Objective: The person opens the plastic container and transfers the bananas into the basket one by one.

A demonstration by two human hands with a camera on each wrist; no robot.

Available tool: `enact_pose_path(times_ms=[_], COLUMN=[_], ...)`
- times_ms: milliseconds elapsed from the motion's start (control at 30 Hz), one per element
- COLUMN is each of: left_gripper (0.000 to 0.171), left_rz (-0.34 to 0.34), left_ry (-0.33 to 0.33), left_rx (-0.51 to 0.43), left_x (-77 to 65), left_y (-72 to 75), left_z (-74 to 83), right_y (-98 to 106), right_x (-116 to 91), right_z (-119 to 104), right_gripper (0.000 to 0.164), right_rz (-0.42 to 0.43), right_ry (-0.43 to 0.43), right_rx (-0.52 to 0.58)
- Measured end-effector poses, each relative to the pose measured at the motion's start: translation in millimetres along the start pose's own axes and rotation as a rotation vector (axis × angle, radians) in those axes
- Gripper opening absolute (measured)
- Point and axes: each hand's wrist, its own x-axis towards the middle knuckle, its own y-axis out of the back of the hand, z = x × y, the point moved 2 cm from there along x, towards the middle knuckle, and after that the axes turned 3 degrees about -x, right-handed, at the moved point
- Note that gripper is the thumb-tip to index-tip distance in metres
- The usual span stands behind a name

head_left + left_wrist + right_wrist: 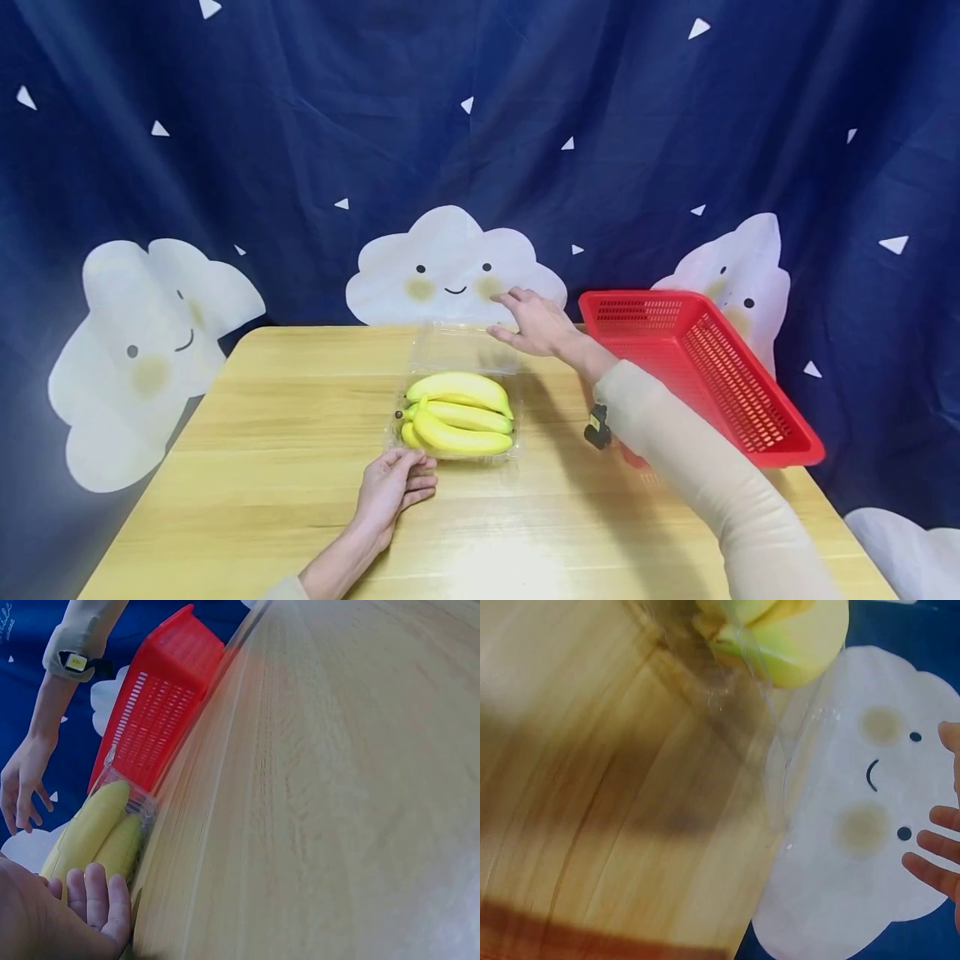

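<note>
Several yellow bananas (461,417) lie in a clear plastic clamshell box (517,442) at the middle of the table. Its transparent lid (465,346) is swung up on the far side. My left hand (395,487) is at the box's near left corner, fingertips right at the rim, its fingers loosely bent in the left wrist view. Over the lid's right end, my right hand (536,323) hovers with spread fingers and nothing in them. In the right wrist view the fingers (934,874) show at the right edge, apart from the box.
A red plastic basket (750,457) with slotted sides stands at the right of the table, partly behind my right sleeve (675,433). The wooden table (285,433) ends at a dark blue curtain (300,167) with cloud prints.
</note>
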Motion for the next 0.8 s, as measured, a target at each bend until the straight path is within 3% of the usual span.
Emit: enact_pose_path(times_ms=[333,800], left_gripper=[0.012,0.013], left_rz=[0.006,0.001], left_ry=[0.005,0.001], left_rx=[0.001,-0.005], left_x=[-0.8,0.8], left_y=[0.5,1.6], left_z=[-1.1,-1.8], right_y=[12.0,-8.0], right_x=[-12.4,-29.6], right_z=[-22.4,-49.4], right_gripper=[0.064,0.066], right_rz=[0.034,-0.03], right_ry=[0.064,0.139], right_rx=[0.002,-0.022])
